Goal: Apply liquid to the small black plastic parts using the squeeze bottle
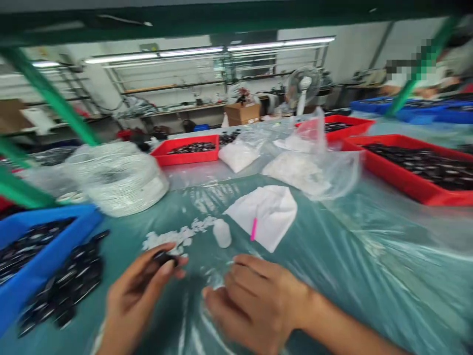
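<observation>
My left hand pinches a small, dark, glossy part between thumb and fingers, above the green table covering. To its right, my right hand is closed, the fingertips pressed together low over the plastic film; what they hold, if anything, is hidden and smeared by motion. Just beyond my left hand, small white pieces lie scattered. A small white bottle-like cylinder stands at the end of them. Behind my right hand lies a white cloth with a pink stick on it.
Loose black parts lie beside a blue tray at left. A wrapped coil of white cord, red trays of dark parts and plastic bags of white material stand farther back. Green frame posts rise at the sides.
</observation>
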Demonstrator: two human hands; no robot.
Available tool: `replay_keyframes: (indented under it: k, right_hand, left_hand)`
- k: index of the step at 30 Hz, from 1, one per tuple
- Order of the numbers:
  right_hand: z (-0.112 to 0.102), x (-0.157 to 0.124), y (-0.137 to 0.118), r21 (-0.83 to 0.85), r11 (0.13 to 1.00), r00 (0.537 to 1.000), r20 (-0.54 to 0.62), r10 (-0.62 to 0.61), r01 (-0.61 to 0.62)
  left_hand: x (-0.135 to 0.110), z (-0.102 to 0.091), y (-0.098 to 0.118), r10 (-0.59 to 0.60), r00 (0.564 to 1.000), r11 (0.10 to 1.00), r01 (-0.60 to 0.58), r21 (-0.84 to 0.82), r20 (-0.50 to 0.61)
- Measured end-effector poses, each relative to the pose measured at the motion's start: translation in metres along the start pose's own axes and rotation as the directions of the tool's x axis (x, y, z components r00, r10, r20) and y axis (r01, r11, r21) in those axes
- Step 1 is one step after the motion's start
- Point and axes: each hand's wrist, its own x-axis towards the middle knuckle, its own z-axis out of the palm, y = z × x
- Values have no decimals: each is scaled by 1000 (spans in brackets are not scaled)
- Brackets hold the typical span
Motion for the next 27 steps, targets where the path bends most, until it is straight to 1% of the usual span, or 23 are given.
replay_keyframes:
  k: [1,3,7,10,13,16,19,22,25,27]
  right_hand:
    - [-2,0,0,2,1000,998,68,-4,4]
    - [-1,0,-1,68,998,986,168,-5,-6]
    - [14,-5,-9,175,983,961,278,1,-51]
    - [29,-10,-16,161,978,917,395,61,-134]
    - [41,-15,-19,141,966,870,478,124,-215]
    - [48,-17,-18,178,947,844,517,139,-265]
    - [52,-18,-19,271,904,843,515,155,-332]
    - [56,-15,-21,378,815,836,503,218,-440]
    - [59,-10,-23,432,715,801,514,306,-550]
    - [60,-6,-23,444,663,773,532,346,-603]
  left_hand:
    - [4,2,2,-21,999,1000,22,-21,42]
    - [12,7,-1,-26,999,997,29,-67,43]
    - [20,9,-18,-39,999,990,41,-134,17]
    - [21,5,-24,-54,999,986,53,-158,2]
    - [22,1,-23,-56,998,985,55,-167,-3]
    - [23,1,-21,-60,998,982,58,-182,-7]
    - [19,4,-20,-48,999,981,44,-191,-15]
    - [16,8,-22,-24,1000,983,24,-182,2]
    - [15,9,-25,-20,999,982,26,-189,33]
    - [17,9,-27,-27,999,978,34,-207,37]
